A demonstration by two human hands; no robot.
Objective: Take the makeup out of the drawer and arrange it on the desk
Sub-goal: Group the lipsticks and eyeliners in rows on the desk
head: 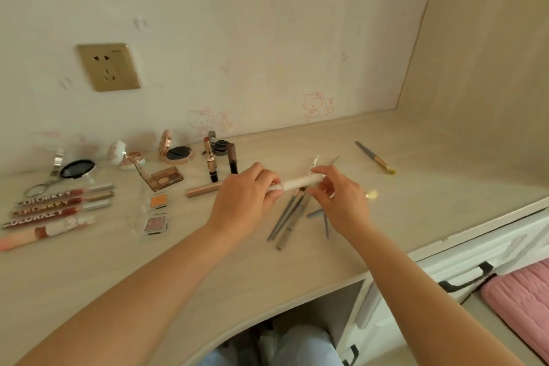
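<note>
My left hand (246, 196) and my right hand (338, 196) both grip a white tube-shaped makeup pen (297, 183), held level just above the desk (208, 270). Under it lie several grey pencils (286, 217). A rose-gold tube (203, 189) lies left of my left hand. Two lipsticks (211, 161) stand upright behind it. At far left lie lip gloss tubes (59, 205), with small eyeshadow pots (157, 211), an open palette (162, 179) and open compacts (176, 151) nearby.
A brush with a yellow tip (375, 158) lies at the back right. White drawers with black handles (466, 279) sit below the desk's right edge beside a pink cushion (520, 303). A gold wall socket (108, 67) is on the back wall.
</note>
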